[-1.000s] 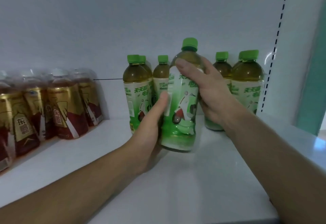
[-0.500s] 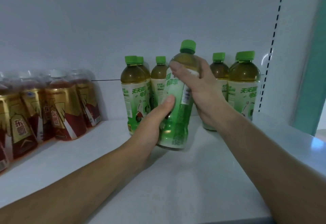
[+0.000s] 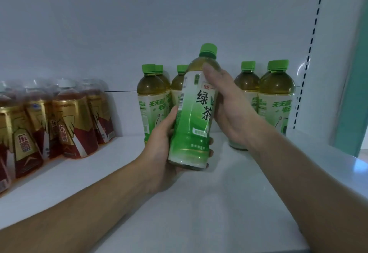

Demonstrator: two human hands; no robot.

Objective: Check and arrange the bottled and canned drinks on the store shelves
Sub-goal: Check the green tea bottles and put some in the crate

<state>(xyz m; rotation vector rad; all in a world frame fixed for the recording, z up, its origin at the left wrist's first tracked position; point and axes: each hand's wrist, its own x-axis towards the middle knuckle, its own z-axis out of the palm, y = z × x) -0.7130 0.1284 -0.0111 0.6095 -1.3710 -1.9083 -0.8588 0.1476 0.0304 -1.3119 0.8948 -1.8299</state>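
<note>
A green tea bottle point(image 3: 194, 117) with a green cap and a white-and-green label is held above the white shelf point(image 3: 199, 203), tilted slightly with its label facing me. My left hand point(image 3: 161, 149) grips its lower part from the left and below. My right hand point(image 3: 229, 109) grips its upper part from the right, thumb on the shoulder. Behind it, several more green tea bottles point(image 3: 152, 101) stand upright at the back of the shelf, some to the left and some to the right point(image 3: 276, 97).
A shrink-wrapped pack of red-and-gold bottles point(image 3: 59, 119) fills the shelf's left side. The white back wall is close behind the bottles. A slotted upright point(image 3: 310, 53) and a teal panel point(image 3: 356, 85) bound the right side.
Both hands have turned the bottle about its axis, so the large label characters now face me. The bottle has also come a little lower and nearer.
</note>
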